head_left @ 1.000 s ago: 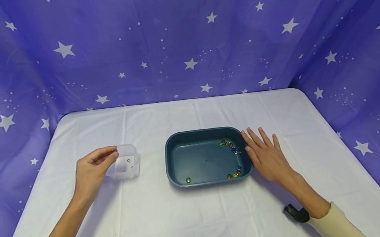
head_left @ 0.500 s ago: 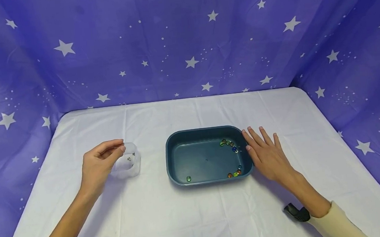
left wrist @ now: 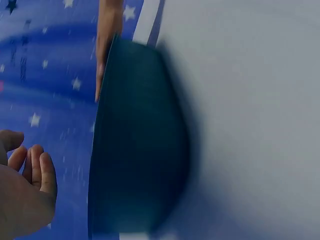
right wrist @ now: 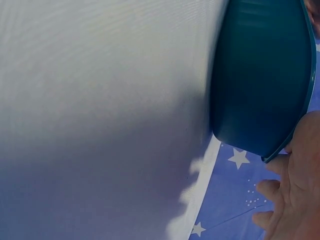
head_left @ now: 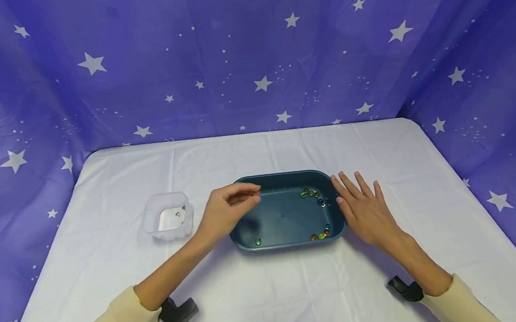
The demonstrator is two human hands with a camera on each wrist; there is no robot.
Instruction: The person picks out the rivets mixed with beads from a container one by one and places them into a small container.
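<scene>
In the head view a dark teal tray [head_left: 272, 221] stands mid-table with several glass marbles [head_left: 322, 236] and a tiny light-coloured piece among them at its right end. My left hand [head_left: 227, 209] hovers over the tray's left end, fingers loosely bent, a small gap between thumb and fingertips; I see nothing held. In the left wrist view this hand [left wrist: 30, 190] is beside the tray's rim. My right hand [head_left: 368, 212] lies with fairly straight fingers against the tray's right side. The right wrist view has the right hand [right wrist: 300, 180] touching the rim.
A clear plastic box [head_left: 168, 217] stands left of the tray, with a few tiny metal pieces [head_left: 178, 214] that look like screws. White cloth [head_left: 260, 293] covers the table. Behind hangs a purple curtain with stars [head_left: 212, 57].
My left hand has moved right, from over the clear box to above the tray's left end. The right hand stays against the tray. The marbles have kept their places.
</scene>
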